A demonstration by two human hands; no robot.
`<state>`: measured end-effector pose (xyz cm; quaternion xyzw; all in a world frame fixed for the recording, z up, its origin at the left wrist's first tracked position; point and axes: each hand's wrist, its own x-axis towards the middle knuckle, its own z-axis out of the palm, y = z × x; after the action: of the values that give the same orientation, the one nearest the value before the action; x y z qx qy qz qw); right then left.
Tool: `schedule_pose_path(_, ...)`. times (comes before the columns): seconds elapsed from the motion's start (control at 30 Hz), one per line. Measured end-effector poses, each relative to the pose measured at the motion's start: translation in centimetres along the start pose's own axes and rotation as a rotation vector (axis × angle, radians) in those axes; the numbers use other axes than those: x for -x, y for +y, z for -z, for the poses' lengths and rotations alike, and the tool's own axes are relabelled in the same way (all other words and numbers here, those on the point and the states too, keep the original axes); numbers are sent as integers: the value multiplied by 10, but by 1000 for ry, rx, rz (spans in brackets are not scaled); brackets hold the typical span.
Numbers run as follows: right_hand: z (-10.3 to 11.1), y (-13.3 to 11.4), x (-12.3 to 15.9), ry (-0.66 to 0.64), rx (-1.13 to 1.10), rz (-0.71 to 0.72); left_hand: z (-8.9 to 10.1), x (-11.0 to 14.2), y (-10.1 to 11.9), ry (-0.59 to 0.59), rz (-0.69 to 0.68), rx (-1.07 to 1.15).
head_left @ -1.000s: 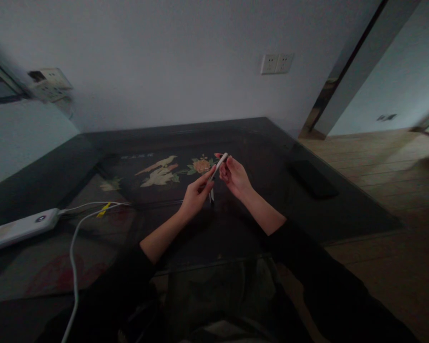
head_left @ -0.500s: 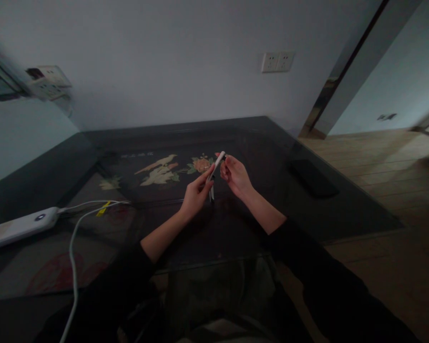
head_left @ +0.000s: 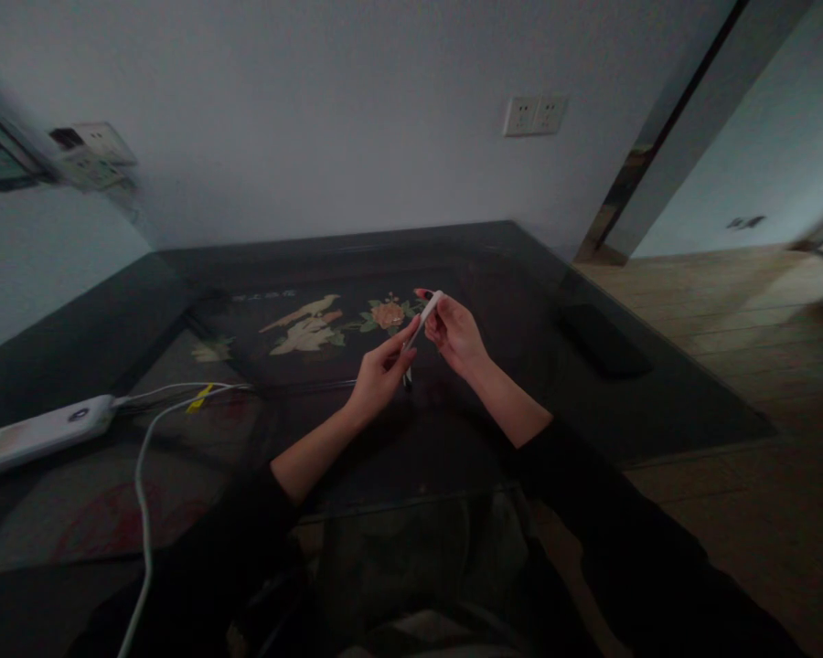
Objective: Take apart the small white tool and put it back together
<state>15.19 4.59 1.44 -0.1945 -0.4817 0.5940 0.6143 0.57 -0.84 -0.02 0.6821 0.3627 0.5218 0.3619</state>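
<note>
Above the dark tabletop I hold a slim white bar-shaped object [head_left: 431,308], slanting up to the right; its exact kind does not show. My left hand [head_left: 376,376] is closed on its lower end, thumb and fingers pinching it. A narrow pale piece [head_left: 407,376] shows just below the left fingertips; whether it joins the bar I cannot tell. My right hand [head_left: 461,340] is closed at the upper end, with a fingertip and a small dark spot visible behind the tip. The curled right fingers partly hide what they grip.
A dark glass-topped table [head_left: 521,393] bears a bird-and-flower picture [head_left: 308,329]. At left lies a white power bank [head_left: 48,434] with a white cable [head_left: 144,493] and a yellow tag [head_left: 198,398]. A black flat object [head_left: 603,343] lies at right. Wall sockets [head_left: 535,116] are behind.
The white bar's upper end has shifted slightly right and swung in front of my right fingertips. The pale piece below my left hand shows less. Both hands stay in nearly the same place.
</note>
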Motion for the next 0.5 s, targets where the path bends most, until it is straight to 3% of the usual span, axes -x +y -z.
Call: schedule_pose_path(0.5, 4, -11, -2, -4, 201, -1, 6, -7, 0, 75, 62, -17)
